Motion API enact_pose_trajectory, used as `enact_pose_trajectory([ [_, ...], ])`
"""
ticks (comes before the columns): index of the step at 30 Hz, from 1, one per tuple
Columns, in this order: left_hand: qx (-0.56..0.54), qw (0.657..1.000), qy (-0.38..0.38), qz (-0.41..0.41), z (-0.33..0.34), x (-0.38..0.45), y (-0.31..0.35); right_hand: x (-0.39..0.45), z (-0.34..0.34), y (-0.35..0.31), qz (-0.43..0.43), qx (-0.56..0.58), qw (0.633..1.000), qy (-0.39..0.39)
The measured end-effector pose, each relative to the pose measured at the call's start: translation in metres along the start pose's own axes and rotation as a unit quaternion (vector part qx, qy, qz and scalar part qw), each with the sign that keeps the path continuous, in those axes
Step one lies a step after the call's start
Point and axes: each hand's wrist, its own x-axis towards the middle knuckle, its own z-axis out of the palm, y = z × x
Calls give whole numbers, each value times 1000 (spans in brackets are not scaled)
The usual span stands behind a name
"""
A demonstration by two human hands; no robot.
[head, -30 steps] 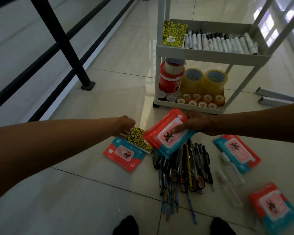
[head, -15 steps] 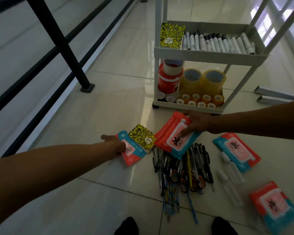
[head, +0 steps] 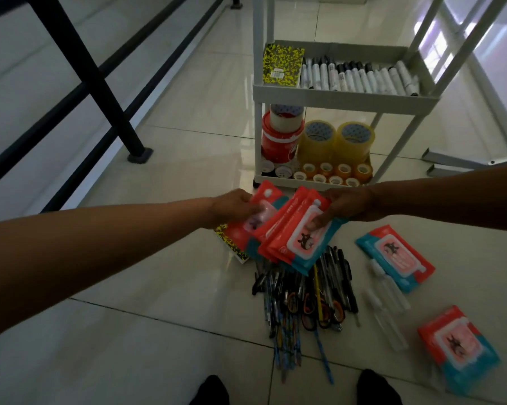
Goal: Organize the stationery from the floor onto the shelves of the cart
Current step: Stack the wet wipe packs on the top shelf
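My left hand [head: 234, 207] grips one red and teal wipe pack [head: 261, 211] lifted off the floor, beside the stack. My right hand [head: 345, 209] holds a stack of red and teal wipe packs [head: 302, 244] above the pile of pens and scissors [head: 307, 299]. A yellow-black notebook [head: 231, 247] lies on the floor, partly hidden under the left pack. Two more wipe packs [head: 395, 257] [head: 459, 349] lie on the floor at right. The white cart [head: 342, 99] stands just behind, with a notebook and markers on its middle shelf.
Tape rolls [head: 319, 141] fill the cart's bottom shelf. Clear small bottles [head: 389, 299] lie between the two floor packs. A black railing [head: 94, 83] runs along the left. Metal bars [head: 451, 162] lie on the floor at right. My feet [head: 211, 390] show at the bottom edge.
My left hand took hold of the wipe pack on the floor and raised it up and right, next to the stack in my right hand. The notebook stayed on the floor.
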Motion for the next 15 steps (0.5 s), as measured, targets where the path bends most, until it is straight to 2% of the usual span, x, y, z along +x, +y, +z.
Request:
enact_pose_trajectory([
  [3,-137,984,-111,13,36,13,19,-2,3,-2,-6,25,999,23],
  [6,-111,976,-185,17,50,17,30,-10,4,2,0,67,997,47],
  [9,-29,988,-146,47,55,25,31,-18,2,12,12,95,993,70],
  [11,-15,990,-130,55,62,31,34,-23,0,20,21,109,988,106],
  [15,-27,995,-90,40,74,42,39,-33,-18,47,64,114,961,243],
])
